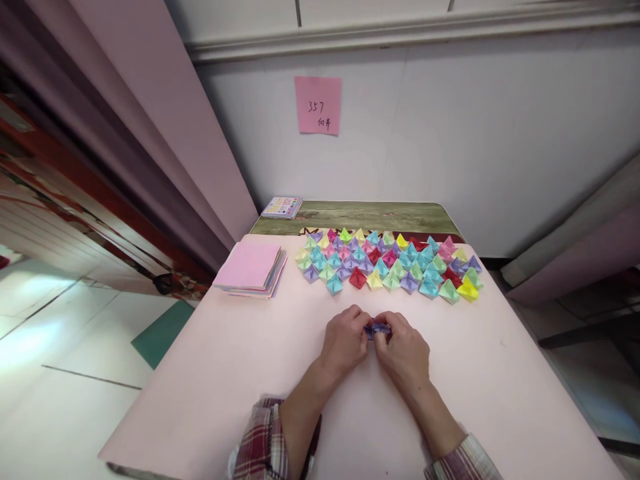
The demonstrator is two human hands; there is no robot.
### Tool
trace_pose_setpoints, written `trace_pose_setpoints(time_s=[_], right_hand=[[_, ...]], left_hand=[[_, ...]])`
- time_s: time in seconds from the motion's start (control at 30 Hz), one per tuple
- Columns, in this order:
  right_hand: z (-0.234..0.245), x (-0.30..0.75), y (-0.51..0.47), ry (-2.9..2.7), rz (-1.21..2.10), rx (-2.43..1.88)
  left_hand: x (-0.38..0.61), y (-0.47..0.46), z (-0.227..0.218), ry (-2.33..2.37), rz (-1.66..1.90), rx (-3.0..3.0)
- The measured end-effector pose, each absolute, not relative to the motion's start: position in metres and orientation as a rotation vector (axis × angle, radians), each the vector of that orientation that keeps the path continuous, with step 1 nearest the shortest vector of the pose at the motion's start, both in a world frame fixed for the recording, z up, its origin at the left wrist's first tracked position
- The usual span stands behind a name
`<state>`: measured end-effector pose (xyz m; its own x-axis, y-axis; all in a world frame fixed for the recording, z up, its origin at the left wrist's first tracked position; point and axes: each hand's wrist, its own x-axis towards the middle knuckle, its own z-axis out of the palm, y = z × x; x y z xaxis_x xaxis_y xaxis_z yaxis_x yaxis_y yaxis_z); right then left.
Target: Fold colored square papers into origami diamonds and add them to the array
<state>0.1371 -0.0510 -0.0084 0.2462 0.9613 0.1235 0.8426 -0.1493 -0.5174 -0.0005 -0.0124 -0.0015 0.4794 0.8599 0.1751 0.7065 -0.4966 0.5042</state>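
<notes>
Between my two hands is a small piece of folded purple paper (379, 329), low over the table's middle. My left hand (346, 339) pinches its left side with thumb and fingers. On the other side, my right hand (404, 348) has its fingers closed around the paper's right end. Much of the paper is hidden behind my fingers, so its exact shape cannot be made out. Just beyond my hands sit rows of small folded paper boats (357, 279) in blue, purple, green, yellow, pink and red.
A stack of coloured paper squares (250, 265), pink on top, lies at the table's left. Behind it is a printed packet (282, 207). The pale pink table (270, 353) meets a wall bearing a pink note (319, 105). A green sheet (163, 332) is on the floor.
</notes>
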Motion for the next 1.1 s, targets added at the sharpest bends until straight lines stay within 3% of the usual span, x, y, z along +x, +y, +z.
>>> trace_pose_setpoints(time_s=[0.4,0.8,1.1], right_hand=[[-0.0081,0.1335,-0.0510,-1.630,0.255,-2.021],[-0.0102,0.1294,-0.0518,-1.642,0.202,-2.016],[-0.0075,0.1354,-0.0499,-1.582,0.372,-2.015]], left_hand=[[0.0050,-0.0200,0.0060,1.520,0.351,2.578],[0.0061,-0.0202,0.0044,1.512,0.384,2.440],[0.0084,-0.0211,0.0017,1.498,0.405,2.464]])
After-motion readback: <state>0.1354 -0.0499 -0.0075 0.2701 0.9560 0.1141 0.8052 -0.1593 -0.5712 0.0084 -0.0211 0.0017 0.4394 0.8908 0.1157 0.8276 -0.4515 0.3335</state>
